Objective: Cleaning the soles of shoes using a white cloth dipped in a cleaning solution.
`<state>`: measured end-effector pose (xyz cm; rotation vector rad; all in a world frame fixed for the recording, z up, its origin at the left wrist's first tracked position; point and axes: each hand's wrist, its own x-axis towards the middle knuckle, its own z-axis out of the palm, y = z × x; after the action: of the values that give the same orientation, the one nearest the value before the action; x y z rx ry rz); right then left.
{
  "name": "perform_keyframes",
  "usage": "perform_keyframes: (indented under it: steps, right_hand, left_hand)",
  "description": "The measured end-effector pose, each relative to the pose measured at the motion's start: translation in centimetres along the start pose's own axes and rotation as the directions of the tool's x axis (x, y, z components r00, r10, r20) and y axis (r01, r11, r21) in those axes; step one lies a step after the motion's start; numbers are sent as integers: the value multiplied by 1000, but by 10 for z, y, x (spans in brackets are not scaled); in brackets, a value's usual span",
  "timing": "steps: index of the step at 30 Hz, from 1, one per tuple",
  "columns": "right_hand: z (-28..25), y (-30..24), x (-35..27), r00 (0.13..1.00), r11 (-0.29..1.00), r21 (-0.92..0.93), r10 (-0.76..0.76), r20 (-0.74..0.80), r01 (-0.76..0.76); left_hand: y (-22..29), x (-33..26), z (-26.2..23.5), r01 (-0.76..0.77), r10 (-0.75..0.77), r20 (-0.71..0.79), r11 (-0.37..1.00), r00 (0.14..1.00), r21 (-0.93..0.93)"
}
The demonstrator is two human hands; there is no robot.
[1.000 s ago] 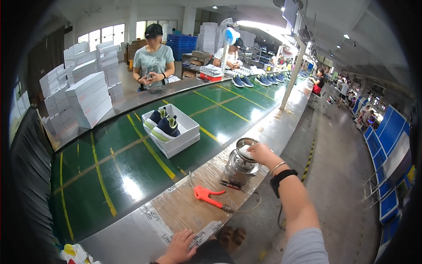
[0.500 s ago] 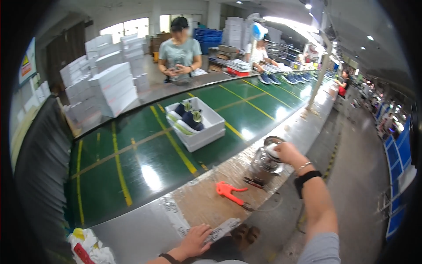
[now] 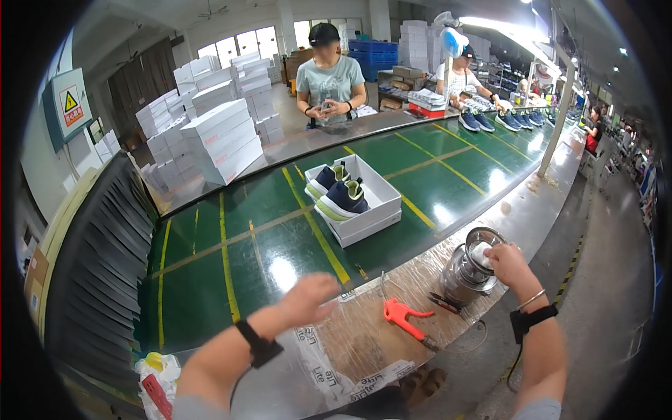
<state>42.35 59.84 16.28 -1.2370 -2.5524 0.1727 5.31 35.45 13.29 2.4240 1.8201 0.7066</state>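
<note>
My right hand (image 3: 509, 264) has its fingers closed on a white wad (image 3: 481, 253), which looks like cloth or sponge, in the round dish atop a shiny metal pot (image 3: 458, 281). My left hand (image 3: 308, 297) is raised over the near edge of the green conveyor belt, fingers stretched out, with nothing in it. An orange-red air gun (image 3: 404, 315) lies between my hands on the film-covered bench (image 3: 357, 343). Dark slim tools (image 3: 444, 302) lie against the pot's base. On the belt, two navy sneakers (image 3: 344, 199) with pale green trim sit in an open white shoebox (image 3: 381, 224).
Across the green belt (image 3: 266, 245), a person (image 3: 330, 80) stands holding something I cannot make out. Stacked white boxes (image 3: 220, 143) are at the far left. More sneakers (image 3: 478, 120) line the belt farther right, near a metal post (image 3: 556, 122). Crumpled white material (image 3: 155, 378) lies near left.
My left hand has lifted off the bench and moved up toward the belt. My right hand stays at the pot's dish with the white wad. The view has shifted, moving the scene rightward.
</note>
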Motion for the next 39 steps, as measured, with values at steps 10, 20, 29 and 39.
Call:
perform_keyframes:
  steps: [10, 20, 29, 39]
  right_hand:
    - [28, -3, -17, 996, 997, -67, -53, -77, 48]
    - [5, -27, -20, 1000, 1000, 7, -3, -12, 3]
    - [9, -22, -23, 995, 999, 25, -32, -91, 35]
    - [-14, -23, -15, 988, 990, 116, -63, -142, 79]
  left_hand:
    - [-87, 137, 0, -11, -7, 33, 854, 999, 520]
    - [-124, 198, 20, -39, -424, 270, 480, 865, 876]
    - [-136, 182, -5, 119, -272, 39, 539, 962, 834]
    - [-35, 20, -50, 527, -656, 88, 511, 750, -679]
